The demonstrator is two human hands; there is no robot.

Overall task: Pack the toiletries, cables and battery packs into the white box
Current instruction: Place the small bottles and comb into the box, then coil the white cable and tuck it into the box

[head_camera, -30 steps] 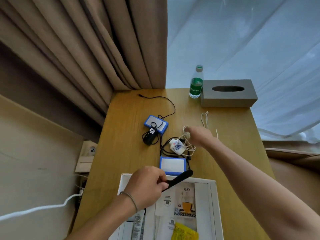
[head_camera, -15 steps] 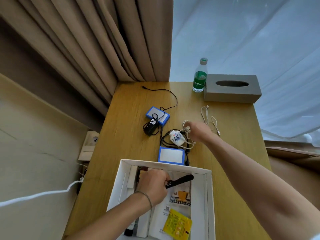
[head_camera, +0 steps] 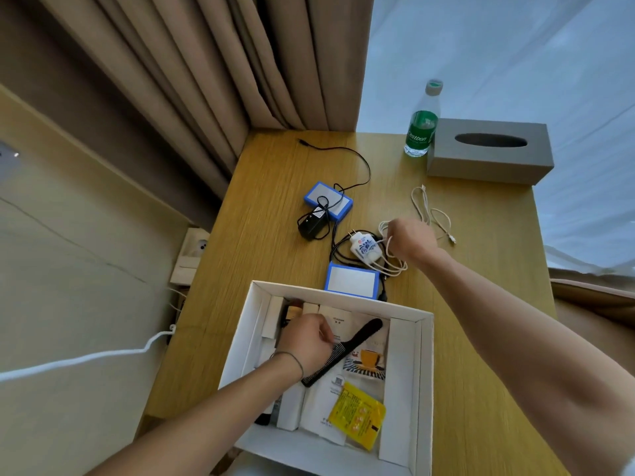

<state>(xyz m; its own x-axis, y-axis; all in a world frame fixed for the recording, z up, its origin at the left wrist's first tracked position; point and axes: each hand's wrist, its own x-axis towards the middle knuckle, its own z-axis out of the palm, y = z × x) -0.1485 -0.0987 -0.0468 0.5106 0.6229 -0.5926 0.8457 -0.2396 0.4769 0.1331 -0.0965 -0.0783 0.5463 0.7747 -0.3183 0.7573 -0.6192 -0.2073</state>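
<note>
Toiletries largely packed: left hand [head_camera: 305,341] inside the white box [head_camera: 402,379], fingers curled at the black comb [head_camera: 347,348] lying on the packets — grip uncertain. Outstanding on the desk [head_camera: 481,338]: two blue battery packs [head_camera: 351,280], black adapter [head_camera: 312,224], white charger [head_camera: 365,248]. Right hand [head_camera: 409,239] grasps the charger's white cable [head_camera: 388,261] — second cable [head_camera: 431,213] untouched

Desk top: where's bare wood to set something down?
Free: desk left strip beside the curtain; right strip between white box and desk edge. Crowded: centre, around battery packs, charger, cables by the right hand.
</note>
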